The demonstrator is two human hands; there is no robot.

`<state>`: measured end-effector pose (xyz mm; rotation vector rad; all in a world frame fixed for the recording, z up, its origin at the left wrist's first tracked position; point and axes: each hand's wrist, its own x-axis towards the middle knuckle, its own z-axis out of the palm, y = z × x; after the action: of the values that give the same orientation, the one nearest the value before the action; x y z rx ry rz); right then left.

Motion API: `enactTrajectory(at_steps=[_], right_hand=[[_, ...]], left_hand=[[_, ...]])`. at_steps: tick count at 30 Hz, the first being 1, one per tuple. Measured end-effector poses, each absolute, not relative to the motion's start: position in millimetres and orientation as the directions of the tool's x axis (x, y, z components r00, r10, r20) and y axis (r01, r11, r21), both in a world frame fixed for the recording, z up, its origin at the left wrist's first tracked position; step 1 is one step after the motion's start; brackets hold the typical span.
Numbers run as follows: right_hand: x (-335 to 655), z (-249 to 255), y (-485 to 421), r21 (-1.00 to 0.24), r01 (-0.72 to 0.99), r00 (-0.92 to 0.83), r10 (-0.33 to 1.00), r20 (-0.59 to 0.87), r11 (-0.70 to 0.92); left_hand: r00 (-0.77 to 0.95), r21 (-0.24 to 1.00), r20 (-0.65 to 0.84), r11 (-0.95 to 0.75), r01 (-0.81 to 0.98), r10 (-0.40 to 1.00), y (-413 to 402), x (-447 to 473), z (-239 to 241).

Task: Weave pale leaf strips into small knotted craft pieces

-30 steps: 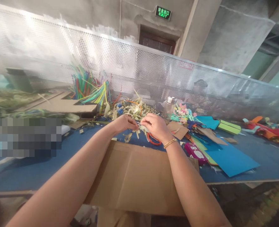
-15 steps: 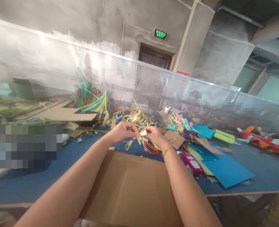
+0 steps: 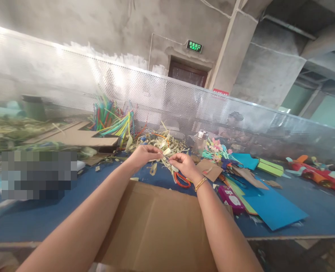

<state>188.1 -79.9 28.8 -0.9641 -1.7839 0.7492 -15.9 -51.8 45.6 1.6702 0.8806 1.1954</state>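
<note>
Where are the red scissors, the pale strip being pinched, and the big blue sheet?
red scissors (image 3: pixel 182 185): head view, on a handle loop.
pale strip (image 3: pixel 165 158): head view, on its free middle stretch.
blue sheet (image 3: pixel 272 209): head view, on its bare middle.

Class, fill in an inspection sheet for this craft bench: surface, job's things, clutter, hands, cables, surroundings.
Surface: blue table, with a cardboard sheet over its near edge.
Job's things: pale strip pinched between left hand and right hand; strip pile behind; red-handled scissors under the right hand.
Clutter: straws, bottle, blue sheet, pink box, toy car.
Hands: both shut on the strip; bracelet on the right wrist.
Cables: thin wire on the wall.
Surroundings: perforated screen, door, exit sign.
</note>
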Motion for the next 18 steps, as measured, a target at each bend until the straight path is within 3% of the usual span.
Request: enactTrajectory(at_steps=[5,8,10,13,18], right_hand=[[183.8,36.1,-88.8,-0.517,0.559,-0.315,0.742,0.591,0.649],[181.8,41.2,-89.3,-0.343,0.639,-0.337,0.651,0.680,0.689],[182.4,42.5,-87.0,-0.313,0.651,-0.350,0.639,0.685,0.692],[185.0,40.2,-81.9,-0.390,0.598,-0.357,0.668,0.653,0.700],[186.6,32.3,-76.1,-0.744,0.306,-0.249,0.804,0.540,0.594]], left_hand=[[0.245,0.853,0.355,-0.420,0.310,0.902,-46.6,-16.7,41.9],[0.334,0.696,0.381,-0.505,0.510,0.862,-47.1,-14.6,39.8],[0.443,0.640,0.349,-0.556,0.530,0.826,-49.8,-12.8,39.7],[0.572,0.654,0.281,-0.590,0.473,0.771,-56.1,-10.6,41.8],[0.623,0.764,0.323,-0.585,0.272,0.712,-63.8,-8.8,47.8]])
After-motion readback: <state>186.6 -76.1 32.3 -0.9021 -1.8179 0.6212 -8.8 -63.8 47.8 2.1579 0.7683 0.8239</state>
